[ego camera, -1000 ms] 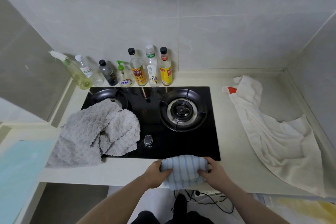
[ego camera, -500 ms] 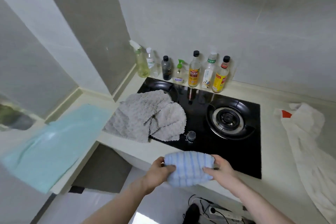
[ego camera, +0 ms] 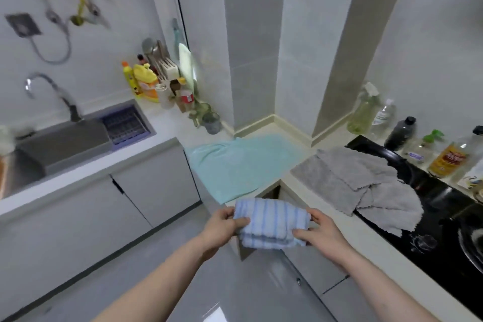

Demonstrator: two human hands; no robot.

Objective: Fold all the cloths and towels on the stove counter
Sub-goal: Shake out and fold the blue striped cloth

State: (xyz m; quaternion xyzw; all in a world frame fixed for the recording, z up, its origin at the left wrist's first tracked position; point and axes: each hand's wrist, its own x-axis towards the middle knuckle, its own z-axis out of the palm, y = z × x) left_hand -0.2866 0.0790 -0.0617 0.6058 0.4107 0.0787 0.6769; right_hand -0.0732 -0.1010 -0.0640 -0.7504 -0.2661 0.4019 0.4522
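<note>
I hold a folded blue-and-white striped cloth [ego camera: 271,221] in the air in front of the counter corner. My left hand [ego camera: 222,230] grips its left end and my right hand [ego camera: 320,232] grips its right end, thumbs on top. A crumpled grey towel [ego camera: 363,185] lies on the counter, partly over the black stove [ego camera: 439,214] at the right. A light teal towel [ego camera: 243,165] lies spread flat on the corner counter, its near edge hanging over the front. The white towel seen earlier is out of view.
Several bottles [ego camera: 400,133] line the wall behind the stove. A steel sink [ego camera: 62,144] with a tap [ego camera: 49,91] sits at left, with bottles and a knife block [ego camera: 162,81] beside it. Grey cabinets and floor lie below.
My view has swung left from the stove toward the corner counter and sink. Both hands still hold the striped cloth, now carried off the counter edge to the left.
</note>
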